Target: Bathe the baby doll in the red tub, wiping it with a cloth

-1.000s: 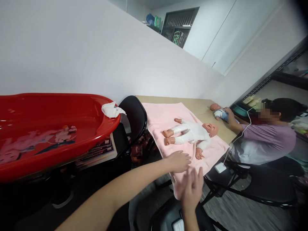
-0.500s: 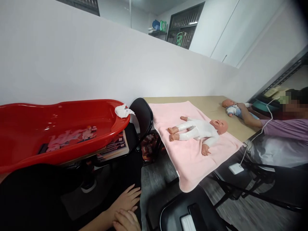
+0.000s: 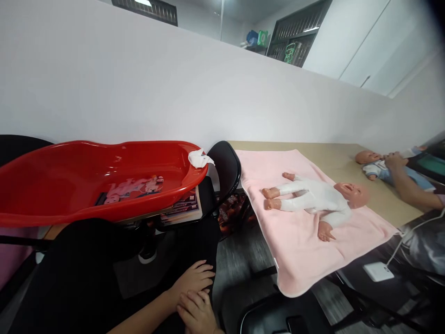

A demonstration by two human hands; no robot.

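left hand (image 3: 189, 283): fingers spread, released | right hand (image 3: 198, 314): fingers laid loosely over left hand | doll (image 3: 321, 195): on pink blanket (image 3: 295, 246) over bench (image 3: 328, 158), beyond and right of all fingers, well apart

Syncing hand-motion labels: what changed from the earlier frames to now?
The left hand and right hand drew back from the near end of the pink towel to the lap, right over left. The view swung left. No pick-up or release visible. Unchanged: doll in white lying on the towel, white cloth on the red tub.
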